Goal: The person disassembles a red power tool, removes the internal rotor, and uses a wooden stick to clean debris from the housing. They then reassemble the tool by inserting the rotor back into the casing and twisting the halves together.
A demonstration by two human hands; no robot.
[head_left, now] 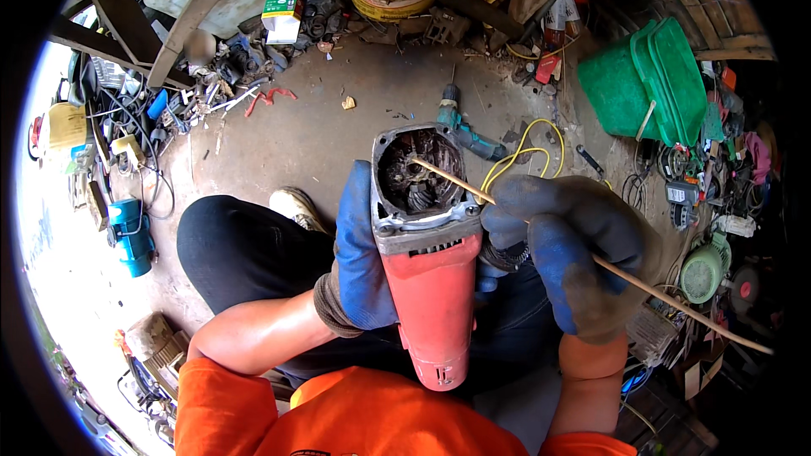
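Note:
A red power tool body (435, 295), which looks like an angle grinder, is tilted up over my lap with its metal gear housing (421, 224) uncovered. Inside the housing lie a toothed gear (419, 196) and dark grease. My left hand (361, 245), in a blue and grey work glove, wraps round the body; blue fingertips show on its right side. A thin wooden stick (676, 300) is pinched in my gloved right hand (574, 245), its tip inside the housing. A dark ridged piece (508, 257) shows between the body and my right hand; what holds it is hidden.
On the floor ahead lie a teal cordless drill (460, 127) and a yellow cord (541, 139). A green bucket (646, 84) stands at the far right, above a green motor (705, 270). A blue tool part (130, 236) sits at left. Scrap parts line the back.

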